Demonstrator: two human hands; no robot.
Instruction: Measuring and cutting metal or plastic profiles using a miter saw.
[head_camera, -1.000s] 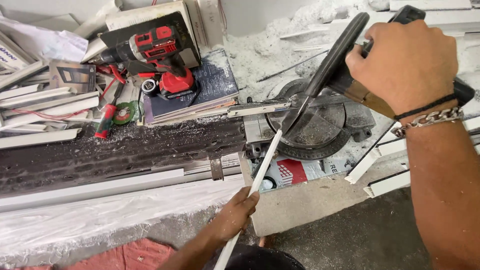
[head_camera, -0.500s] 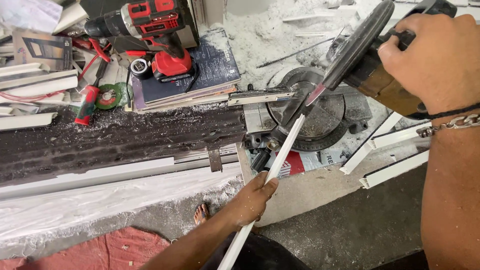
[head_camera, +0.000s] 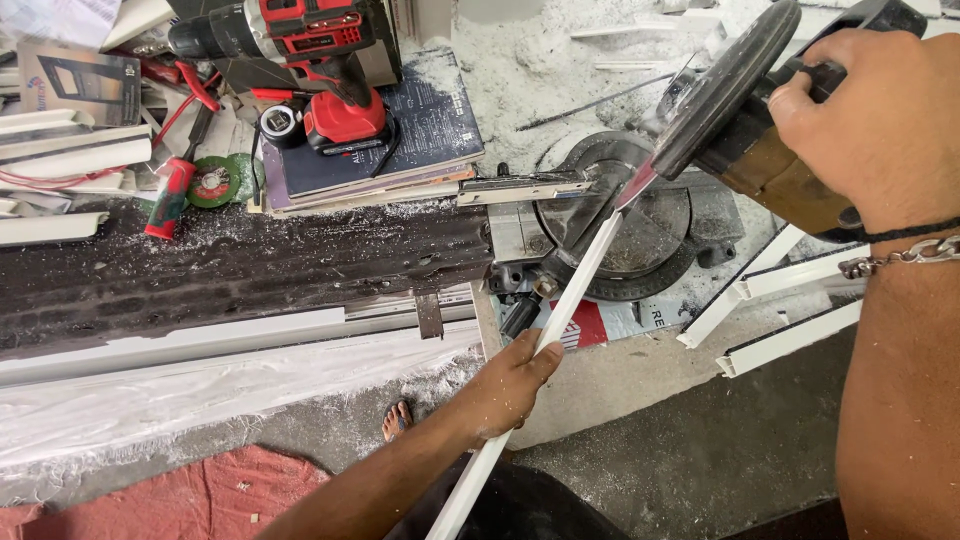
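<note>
One long dark desk (head_camera: 230, 265) dusted with white shavings runs across the left, with one pale profile length (head_camera: 170, 345) lying along its near edge. One mitre saw (head_camera: 640, 215) stands at the desk's right end, its round base under the raised black blade guard (head_camera: 722, 88). The right hand (head_camera: 870, 110) is clenched around the saw's handle, a chain bracelet on the wrist. One white strip (head_camera: 560, 330), long, narrow and straight, slants from the bottom of the view up onto the saw base, its far end right below the guard. The left hand (head_camera: 505, 390) grips this strip about midway along its visible length, fingers wrapped round it. Two short white offcuts (head_camera: 780, 305) lie right of the saw. One red cordless drill (head_camera: 300, 40) rests on a dark book (head_camera: 400, 130), beside one tape measure (head_camera: 281, 124) and one green disc (head_camera: 213, 183).
</note>
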